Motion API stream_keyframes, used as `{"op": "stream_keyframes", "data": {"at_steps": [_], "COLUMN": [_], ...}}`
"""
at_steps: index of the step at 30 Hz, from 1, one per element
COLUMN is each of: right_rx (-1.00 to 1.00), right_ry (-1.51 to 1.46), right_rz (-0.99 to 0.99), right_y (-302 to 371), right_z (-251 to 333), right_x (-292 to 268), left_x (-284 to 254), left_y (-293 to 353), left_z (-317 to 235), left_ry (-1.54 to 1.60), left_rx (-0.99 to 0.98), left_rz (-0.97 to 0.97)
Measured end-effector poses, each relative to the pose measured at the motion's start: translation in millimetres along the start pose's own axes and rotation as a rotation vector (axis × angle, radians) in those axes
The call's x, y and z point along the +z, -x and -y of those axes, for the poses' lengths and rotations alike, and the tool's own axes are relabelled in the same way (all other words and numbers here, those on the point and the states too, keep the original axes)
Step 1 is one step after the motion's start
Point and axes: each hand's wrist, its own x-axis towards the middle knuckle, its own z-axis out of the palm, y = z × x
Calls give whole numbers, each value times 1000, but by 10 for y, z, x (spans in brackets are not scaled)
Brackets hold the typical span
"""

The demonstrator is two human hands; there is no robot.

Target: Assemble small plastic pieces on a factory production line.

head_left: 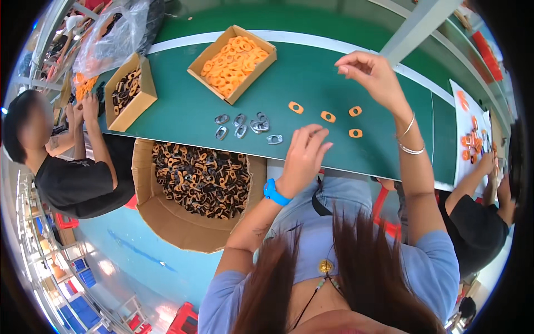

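My left hand (306, 151) hovers at the table's near edge, its fingers loosely bent and apart, with nothing visible in it. Just beyond and to its right, several flat orange oval pieces with a hole (328, 117) lie spaced out on the green table. To its left sits a group of silver-grey oval pieces (274, 139), a few of them piled together. Raised over the table at the right is my right hand (370, 78), thumb and fingertips drawn together in a pinch. Whatever is between those fingertips, if anything, does not show.
A cardboard box of orange pieces (233, 64) stands mid-table, and a box of dark and orange pieces (130, 92) farther left. Below the edge is a large carton of black-and-orange parts (203, 178). Co-workers sit on both sides; a metal post (414, 30) rises behind my right hand.
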Motion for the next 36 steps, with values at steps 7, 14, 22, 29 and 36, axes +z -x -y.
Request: {"op": "stream_keyframes", "data": {"at_steps": [7, 14, 22, 29, 36], "right_rx": [-337, -1034, -922, -694, -424], "right_ry": [198, 487, 935, 927, 1043], "right_rz": [59, 130, 416, 116, 308], "right_y": [-1159, -3104, -4954, -6100, -6278], "right_z": [825, 1804, 2124, 1802, 1810], "right_x": [242, 1488, 3332, 4055, 4198], "left_x": [-856, -1733, -1826, -1763, -1777], "left_y": [154, 123, -173, -227, -205], "left_z": [257, 1064, 1468, 1435, 1404], "left_ry": [-173, -382, -283, -396, -388], "left_rx": [5, -217, -386, -453, -512], "left_rz": [-268, -561, -659, -651, -668]}}
